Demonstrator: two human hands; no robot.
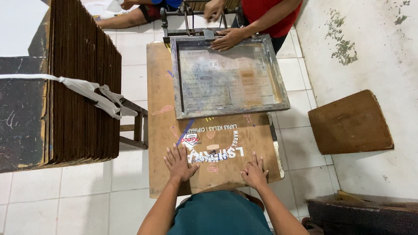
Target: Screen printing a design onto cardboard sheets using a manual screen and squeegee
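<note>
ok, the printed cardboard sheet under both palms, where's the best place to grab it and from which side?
Probably the near edge of the sheet, from the wearer's side. It lies flat on the table, so only edges can be pinched. The far part sits under the screen frame, which another person's hand rests on. The left hand and right hand lie flat just short of that edge; fingers can curl under there.

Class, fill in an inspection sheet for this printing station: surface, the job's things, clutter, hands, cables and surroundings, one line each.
Surface: small wooden table on a white tiled floor.
Job's things: printed brown cardboard sheet lying flat; screen-printing frame covering its far half.
Clutter: nothing seen.
Hands: left hand and right hand flat and open on the sheet; another person's hand on the frame's far edge.
Cables: nothing seen.
Surroundings: tall stack of brown cardboard tied with white strap at left; wooden stool at right.
</note>
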